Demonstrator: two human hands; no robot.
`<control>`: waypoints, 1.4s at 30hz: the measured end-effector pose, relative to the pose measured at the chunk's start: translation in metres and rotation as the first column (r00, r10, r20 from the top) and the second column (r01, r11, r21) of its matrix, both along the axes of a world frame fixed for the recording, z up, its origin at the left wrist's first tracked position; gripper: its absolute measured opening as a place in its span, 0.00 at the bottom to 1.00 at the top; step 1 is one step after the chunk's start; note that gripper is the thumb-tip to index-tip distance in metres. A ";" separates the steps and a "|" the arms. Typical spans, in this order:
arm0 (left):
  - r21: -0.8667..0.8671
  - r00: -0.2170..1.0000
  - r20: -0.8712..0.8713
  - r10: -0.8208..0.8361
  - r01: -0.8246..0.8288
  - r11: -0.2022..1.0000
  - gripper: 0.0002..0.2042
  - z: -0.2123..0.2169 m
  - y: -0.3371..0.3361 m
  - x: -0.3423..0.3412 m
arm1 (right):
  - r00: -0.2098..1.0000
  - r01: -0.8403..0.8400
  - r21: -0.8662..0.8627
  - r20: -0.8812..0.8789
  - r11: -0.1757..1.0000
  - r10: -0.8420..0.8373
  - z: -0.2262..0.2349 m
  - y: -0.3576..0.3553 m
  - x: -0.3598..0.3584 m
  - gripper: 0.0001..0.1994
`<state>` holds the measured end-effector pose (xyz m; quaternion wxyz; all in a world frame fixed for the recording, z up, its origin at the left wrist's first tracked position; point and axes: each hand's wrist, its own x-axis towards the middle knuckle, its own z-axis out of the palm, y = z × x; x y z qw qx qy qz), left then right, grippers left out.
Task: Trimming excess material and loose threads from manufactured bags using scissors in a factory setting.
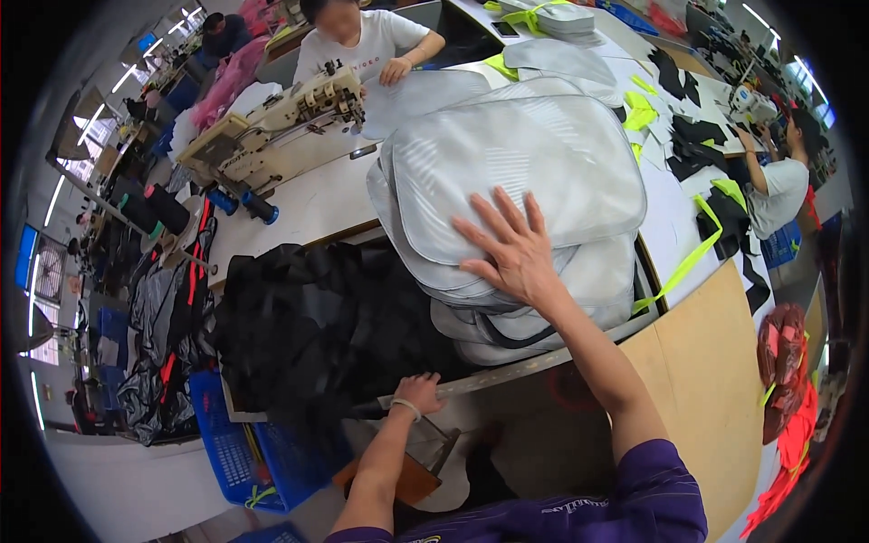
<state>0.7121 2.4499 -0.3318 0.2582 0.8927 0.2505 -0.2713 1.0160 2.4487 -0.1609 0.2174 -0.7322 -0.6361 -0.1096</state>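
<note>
My right hand [513, 253] lies flat with fingers spread on the top piece of a stack of light grey, rounded fabric panels [561, 163]. The panels have a sheen and dark edging; the lower ones sit unevenly and stick out at the sides. My left hand [419, 395], with a pale band at the wrist, is curled over the front rim [489, 382] of a trough in the worktable. Beside it, a heap of black fabric pieces [317, 317] fills the trough left of the stack.
An industrial sewing machine [272, 127] stands at the far left, with a person [362, 45] behind it handling a grey panel [416, 95]. Blue thread spools [260, 208] are near it. Neon yellow strips [697, 253] lie right. A blue basket [235, 443] sits below left.
</note>
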 end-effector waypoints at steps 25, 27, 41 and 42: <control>-0.033 0.998 -0.057 0.010 -0.012 0.999 0.29 0.014 0.002 0.004 | 0.807 0.567 0.165 -0.309 0.807 -0.504 -0.019 -0.181 -0.018 0.22; -0.003 1.000 -0.001 0.008 -0.008 1.000 0.29 0.010 -0.001 0.006 | 0.459 0.888 0.029 -0.125 0.460 -0.879 -0.067 -0.263 -0.011 0.23; 0.059 0.999 0.034 -0.009 0.007 0.998 0.25 0.001 -0.005 0.005 | 0.158 0.964 -0.245 0.211 0.105 -0.965 -0.130 -0.352 -0.027 0.31; 0.088 0.997 0.071 -0.002 -0.004 0.996 0.25 -0.004 -0.003 0.000 | 0.156 0.961 -0.261 0.221 0.096 -0.963 -0.129 -0.347 -0.026 0.31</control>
